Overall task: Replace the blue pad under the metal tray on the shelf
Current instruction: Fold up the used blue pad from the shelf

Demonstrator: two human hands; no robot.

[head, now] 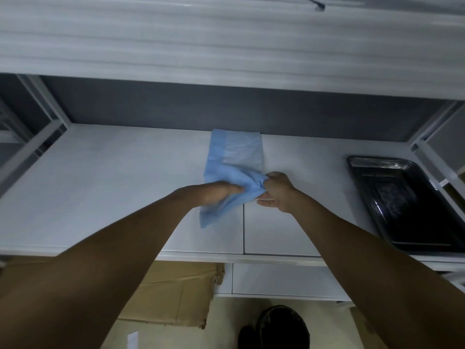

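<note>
A blue pad [234, 157] lies partly folded on the white shelf [113, 177], its far end flat near the back wall and its near end bunched up. My left hand [216, 191] grips the crumpled near part from the left. My right hand [275, 191] pinches the same bunched edge from the right. The dark metal tray [407, 205] sits on the shelf at the far right, apart from the pad and from both hands.
An upper shelf [226, 46] overhangs the work area. Grey frame posts [47, 104] stand at both shelf ends. Below the shelf edge are a cardboard box [171, 293] and a round black object [281, 328] on the floor.
</note>
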